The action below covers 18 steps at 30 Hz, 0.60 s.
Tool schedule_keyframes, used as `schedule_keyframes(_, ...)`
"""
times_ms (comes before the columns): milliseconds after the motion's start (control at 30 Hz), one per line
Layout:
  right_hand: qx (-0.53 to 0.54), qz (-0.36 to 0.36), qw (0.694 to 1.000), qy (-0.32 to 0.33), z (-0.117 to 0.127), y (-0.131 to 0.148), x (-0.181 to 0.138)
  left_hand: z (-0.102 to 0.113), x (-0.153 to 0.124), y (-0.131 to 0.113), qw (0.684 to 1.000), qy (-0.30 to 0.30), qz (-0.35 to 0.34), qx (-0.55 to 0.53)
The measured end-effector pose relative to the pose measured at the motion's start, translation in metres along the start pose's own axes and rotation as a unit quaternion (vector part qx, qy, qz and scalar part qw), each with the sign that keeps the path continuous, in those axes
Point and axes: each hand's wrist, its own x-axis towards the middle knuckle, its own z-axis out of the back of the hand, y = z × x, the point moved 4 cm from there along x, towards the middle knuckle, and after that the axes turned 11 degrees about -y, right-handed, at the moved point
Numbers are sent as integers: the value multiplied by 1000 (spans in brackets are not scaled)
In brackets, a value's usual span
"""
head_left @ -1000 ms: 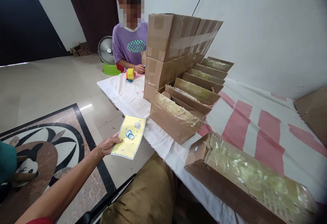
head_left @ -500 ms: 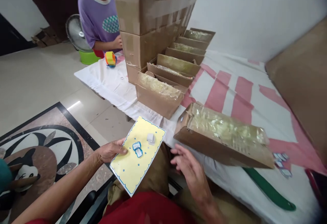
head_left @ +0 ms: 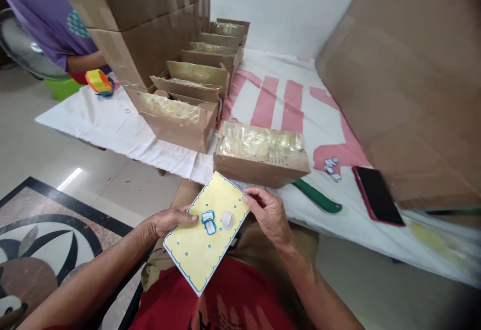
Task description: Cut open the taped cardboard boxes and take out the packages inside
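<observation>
A yellow card (head_left: 199, 255) with a wavy blue border and small blue squares is held tilted over my lap. My left hand (head_left: 171, 221) grips its left edge, thumb on top. At the upper right corner, my right hand (head_left: 268, 212) pinches the card between thumb and fingers. Two blue-edged white stickers (head_left: 209, 222) overlap near the card's middle. Beside them is a small whitish square piece (head_left: 226, 219), maybe raised off the surface. Whatever lies under the card is hidden.
An open carton of clear-wrapped goods (head_left: 263, 159) stands on the cloth-covered table (head_left: 184, 162). Further cartons (head_left: 180, 119) line up behind it by a tall box stack (head_left: 124, 54). Right lie a green-handled tool (head_left: 319, 199), small stickers (head_left: 332, 168) and a phone (head_left: 378, 194). A person in purple (head_left: 45, 19) stands left.
My right hand has come to the card's upper right corner and closed on it. My left hand still holds the card. The view has swung right, bringing the phone fully into sight.
</observation>
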Motion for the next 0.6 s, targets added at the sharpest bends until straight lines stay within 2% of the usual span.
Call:
schedule_keyframes(133,-14,-21,999,-31,33,-15,-8,-28,21,9,999,-5,31,10)
schedule_keyframes(333,-59,-16,996,-61,90,-25,-25,-60,57,30,997,4,73,5)
schedule_keyframes(467,-122,8,986,-117,147,-26,-21,-89,92,47,994,34,99,-12)
schedule_keyframes(600,-229,51,953,-189,214,-37,10,-116,122,64,991,78,104,-34)
